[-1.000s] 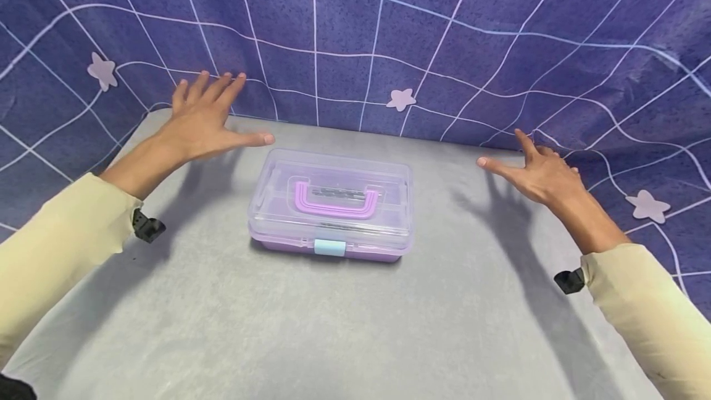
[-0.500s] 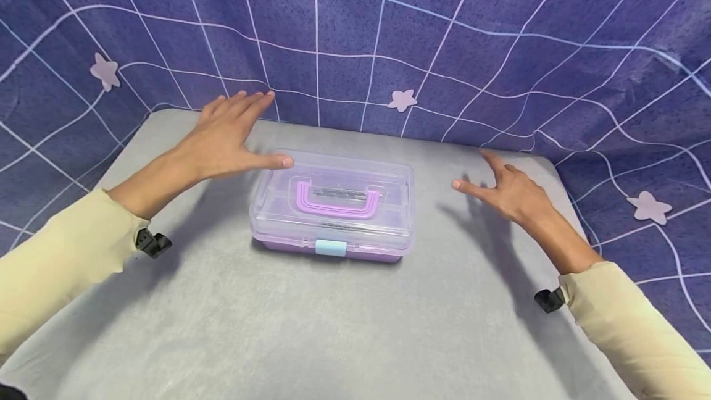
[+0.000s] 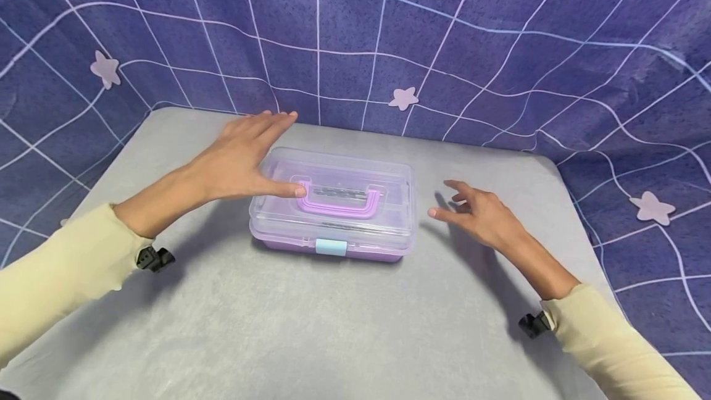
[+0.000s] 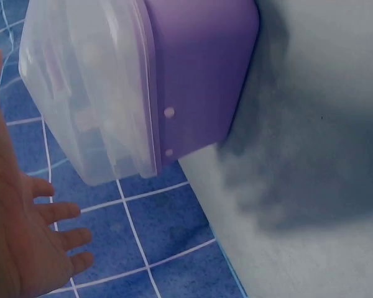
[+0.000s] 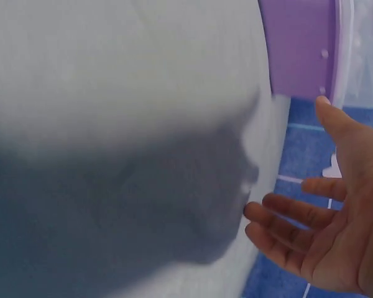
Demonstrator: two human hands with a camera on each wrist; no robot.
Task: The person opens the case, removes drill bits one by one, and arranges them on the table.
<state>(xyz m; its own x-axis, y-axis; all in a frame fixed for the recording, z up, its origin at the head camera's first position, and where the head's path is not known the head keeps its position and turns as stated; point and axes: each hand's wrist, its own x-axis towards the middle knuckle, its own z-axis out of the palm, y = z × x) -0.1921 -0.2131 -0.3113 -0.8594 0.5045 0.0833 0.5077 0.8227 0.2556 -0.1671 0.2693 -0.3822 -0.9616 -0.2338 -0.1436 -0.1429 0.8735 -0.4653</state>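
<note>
A lidded plastic storage box [image 3: 330, 230] sits in the middle of the grey surface, with a clear lid, a purple base, a folded pink-purple handle [image 3: 339, 208] and a light blue latch [image 3: 331, 247]. Some thin dark items show dimly through the lid. My left hand [image 3: 239, 162] hovers over the box's left side, fingers spread, its thumb in front of the handle's left end in the head view. To the right of the box my right hand [image 3: 483, 215] hangs in the air with relaxed, slightly bent fingers, apart from it. Both hands hold nothing.
The grey cloth-covered surface [image 3: 311, 326] carries the box. Behind it and at both sides hangs a blue-purple curtain [image 3: 355, 29] with a line grid and pale stars. Small black devices [image 3: 155, 259] sit at the cuffs.
Both hands have moved inward and nearer to the box, the left going right and down, the right going left and down. The right fingers have bent a little. The box has stayed put.
</note>
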